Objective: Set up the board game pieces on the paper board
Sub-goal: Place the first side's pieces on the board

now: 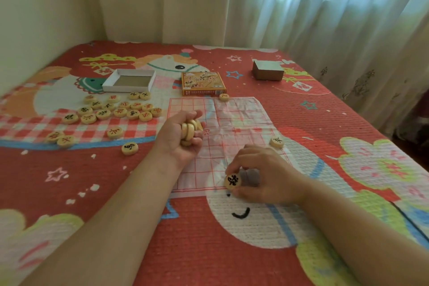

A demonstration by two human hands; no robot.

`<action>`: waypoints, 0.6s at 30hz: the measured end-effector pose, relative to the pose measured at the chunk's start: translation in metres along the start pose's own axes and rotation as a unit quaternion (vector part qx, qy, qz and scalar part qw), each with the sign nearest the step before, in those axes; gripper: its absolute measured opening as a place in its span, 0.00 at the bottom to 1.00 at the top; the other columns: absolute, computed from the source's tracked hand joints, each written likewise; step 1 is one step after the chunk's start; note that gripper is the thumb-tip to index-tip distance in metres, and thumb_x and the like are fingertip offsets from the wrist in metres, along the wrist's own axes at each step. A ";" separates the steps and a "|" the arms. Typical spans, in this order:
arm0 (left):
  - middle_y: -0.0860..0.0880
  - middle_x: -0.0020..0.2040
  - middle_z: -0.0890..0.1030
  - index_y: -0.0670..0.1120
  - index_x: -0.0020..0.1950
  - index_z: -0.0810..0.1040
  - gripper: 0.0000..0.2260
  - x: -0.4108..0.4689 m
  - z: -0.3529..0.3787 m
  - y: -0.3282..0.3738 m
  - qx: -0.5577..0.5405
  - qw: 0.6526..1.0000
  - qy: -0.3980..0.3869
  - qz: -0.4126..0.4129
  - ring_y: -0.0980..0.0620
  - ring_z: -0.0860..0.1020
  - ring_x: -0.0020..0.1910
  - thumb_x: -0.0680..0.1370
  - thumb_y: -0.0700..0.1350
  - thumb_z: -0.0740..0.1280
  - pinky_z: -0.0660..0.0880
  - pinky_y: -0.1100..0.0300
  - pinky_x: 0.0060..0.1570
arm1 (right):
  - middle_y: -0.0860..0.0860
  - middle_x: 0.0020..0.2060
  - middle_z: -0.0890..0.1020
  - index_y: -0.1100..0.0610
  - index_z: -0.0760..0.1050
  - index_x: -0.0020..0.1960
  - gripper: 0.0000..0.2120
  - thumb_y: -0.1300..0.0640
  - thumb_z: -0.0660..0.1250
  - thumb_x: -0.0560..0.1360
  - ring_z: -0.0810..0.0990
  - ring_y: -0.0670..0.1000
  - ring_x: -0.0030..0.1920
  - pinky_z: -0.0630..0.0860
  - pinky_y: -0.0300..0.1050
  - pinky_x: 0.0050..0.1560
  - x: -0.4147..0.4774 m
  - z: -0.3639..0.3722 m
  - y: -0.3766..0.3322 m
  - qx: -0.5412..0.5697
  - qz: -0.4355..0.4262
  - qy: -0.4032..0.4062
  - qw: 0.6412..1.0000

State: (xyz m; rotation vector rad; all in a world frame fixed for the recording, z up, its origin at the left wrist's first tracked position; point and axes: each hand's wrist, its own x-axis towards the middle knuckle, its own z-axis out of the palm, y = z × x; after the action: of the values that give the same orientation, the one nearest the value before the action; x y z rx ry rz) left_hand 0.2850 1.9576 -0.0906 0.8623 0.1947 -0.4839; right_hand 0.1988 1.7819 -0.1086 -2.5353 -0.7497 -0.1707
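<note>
A thin, creased paper board [241,123] with a red grid lies on the red patterned mat. My left hand [183,137] hovers over the board's left side, closed around a stack of several round wooden pieces [189,131]. My right hand [260,176] pinches one wooden piece with a black character [232,181] at the board's near edge. One piece [224,97] rests at the board's far edge and another [277,142] at its right edge. A pile of several pieces [116,109] with red and black characters lies left of the board.
An open white box tray [130,80] and the orange game box lid [203,83] sit beyond the board. A grey block [268,69] stands at the far right. Three loose pieces [130,148] lie left of my left forearm. Curtains hang behind the mat.
</note>
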 end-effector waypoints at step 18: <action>0.44 0.33 0.74 0.42 0.45 0.78 0.09 -0.002 0.001 -0.006 -0.060 0.993 -0.049 -0.093 0.57 0.66 0.19 0.72 0.41 0.59 0.60 0.73 0.15 | 0.45 0.46 0.80 0.49 0.76 0.51 0.09 0.56 0.69 0.72 0.76 0.42 0.43 0.72 0.35 0.41 0.056 -0.011 0.004 0.155 0.115 0.160 0.968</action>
State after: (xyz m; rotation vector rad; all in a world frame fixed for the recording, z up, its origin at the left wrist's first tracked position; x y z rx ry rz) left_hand 0.2803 1.9539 -0.0936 0.7042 0.2138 -0.6808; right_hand 0.2484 1.8009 -0.0868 -2.2016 -0.3227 -0.3453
